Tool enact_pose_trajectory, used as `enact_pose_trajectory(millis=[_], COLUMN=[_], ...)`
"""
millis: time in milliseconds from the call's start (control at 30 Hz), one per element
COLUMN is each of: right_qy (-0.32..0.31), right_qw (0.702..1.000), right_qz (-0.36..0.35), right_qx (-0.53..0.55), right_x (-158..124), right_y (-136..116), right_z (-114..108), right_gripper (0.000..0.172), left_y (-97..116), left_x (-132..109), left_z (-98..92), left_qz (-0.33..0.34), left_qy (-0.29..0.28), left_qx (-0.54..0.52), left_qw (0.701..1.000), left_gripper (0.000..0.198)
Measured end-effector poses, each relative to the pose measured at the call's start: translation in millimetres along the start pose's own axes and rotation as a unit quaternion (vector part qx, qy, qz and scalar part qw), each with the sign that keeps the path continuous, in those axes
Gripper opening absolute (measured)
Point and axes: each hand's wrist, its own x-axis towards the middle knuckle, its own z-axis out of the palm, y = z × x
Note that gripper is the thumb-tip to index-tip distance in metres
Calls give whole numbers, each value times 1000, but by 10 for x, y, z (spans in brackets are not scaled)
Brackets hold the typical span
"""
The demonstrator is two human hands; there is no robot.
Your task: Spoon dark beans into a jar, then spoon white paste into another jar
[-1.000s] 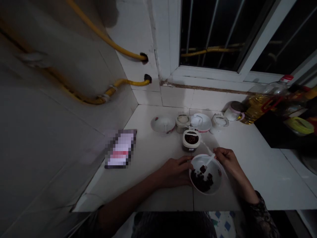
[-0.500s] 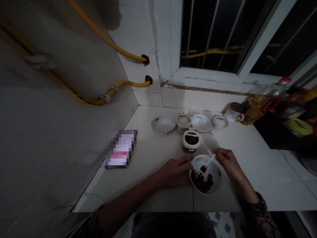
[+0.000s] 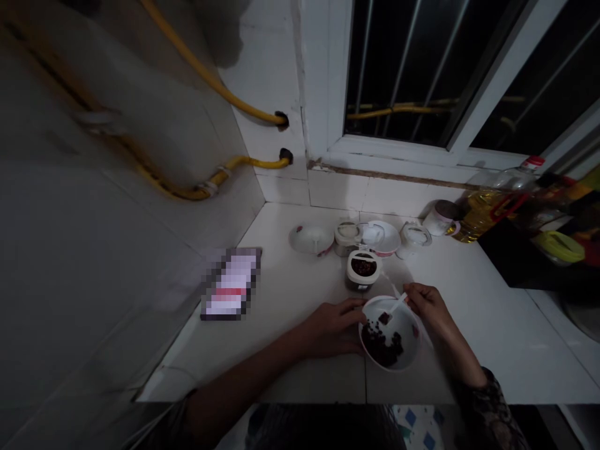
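My left hand (image 3: 334, 329) grips the left rim of a white bowl (image 3: 411, 350), thumb at the edge and fingers around its side. Dark, crumbly food (image 3: 382, 345) lies along the bowl's left and lower inside. Pinched in my right hand (image 3: 427, 304) is the handle of a small white spoon (image 3: 398, 305); its scoop, inside the bowl, carries a dark lump. Just beyond the bowl stands a square jar (image 3: 360, 280) of dark red-brown seasoning, its lid showing the contents.
Behind are a bowl with a white spoon (image 3: 300, 240), a seasoning jar (image 3: 345, 240), another white bowl (image 3: 391, 237) and a second jar (image 3: 415, 240). A blurred phone (image 3: 229, 287) lies left. An oil bottle (image 3: 487, 203) and a black box (image 3: 509, 253) stand right.
The view has shifted slightly. Both hands keep their hold on the bowl and spoon, with the spoon's scoop still over the dark food.
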Motion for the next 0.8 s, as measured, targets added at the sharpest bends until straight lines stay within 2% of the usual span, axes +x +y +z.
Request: enact_pose_trajectory(millis=[167,267,333,400,467,600,667,733,800], right_qy=[28,85,135,184,210,190,187,201,218], right_qw=[1000,991,972,937,887,776,749,752,785], right_qz=[-14,-95,-174,-257,-338,-457,-483,-487,-462], right_qx=[-1,-41,-84,-147,-233,-390,-413,-396,-351], right_x=[61,130,167,187,193,189,175,141,80], right_y=[-189,-379,-510,-615,-675,-672,-659,-662,-674], right_z=[-2,-17,-7,29,88,200,213,187,131], right_gripper=[54,55,54,50,46,36,33,32,34], left_y=[-3,-7,-6,-1,7,19,21,19,15], left_x=[-1,-5,-5,-2,4,15,16,14,12], left_z=[-13,-3,0,-2,-9,-24,-27,-28,-28], left_qz=[-8,-11,-15,-16,-15,-14,-17,-20,-22], left_qy=[-15,-6,-5,-8,-13,-7,-9,-15,-20], left_qx=[-14,-17,-15,-14,-13,-17,-18,-18,-18], left_qw=[1000,1000,1000,1000,1000,1000,1000,1000,999], left_gripper=[44,45,45,46,46,45,45,45,44])
